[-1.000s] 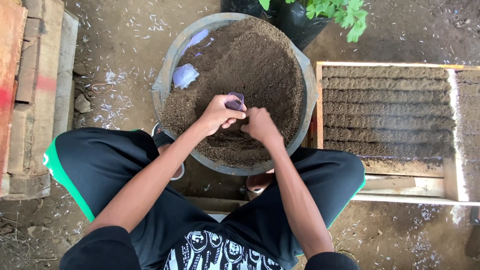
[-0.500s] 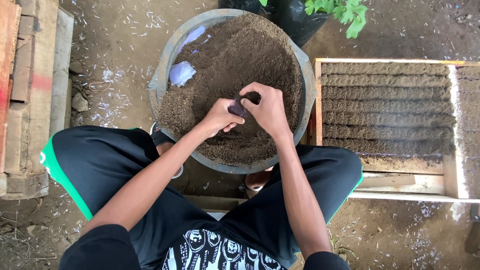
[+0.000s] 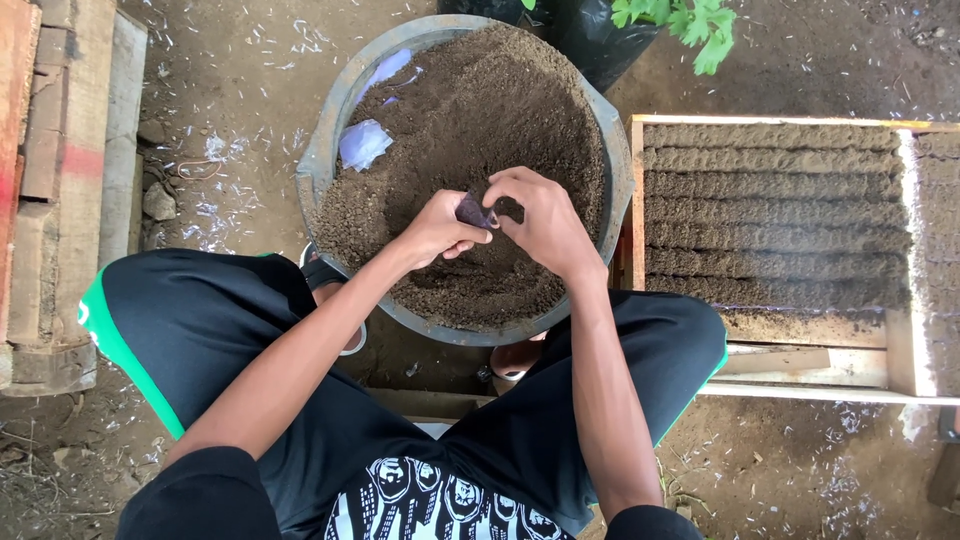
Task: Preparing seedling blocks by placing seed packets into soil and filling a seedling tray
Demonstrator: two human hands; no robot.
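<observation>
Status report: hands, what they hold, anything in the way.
Left hand and right hand pinch a small dark bag over the soil basin. Pale plastic scraps lie on soil, clear of hands.

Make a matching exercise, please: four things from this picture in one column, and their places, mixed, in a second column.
Things:
1. small dark bag
2. round basin
3. wooden frame
4. green plant

Places:
A. top edge of the picture
B. on the ground, full of soil
C. between the left hand and right hand
D. right of the basin, packed in rows

Pairs: 1-C, 2-B, 3-D, 4-A
</observation>
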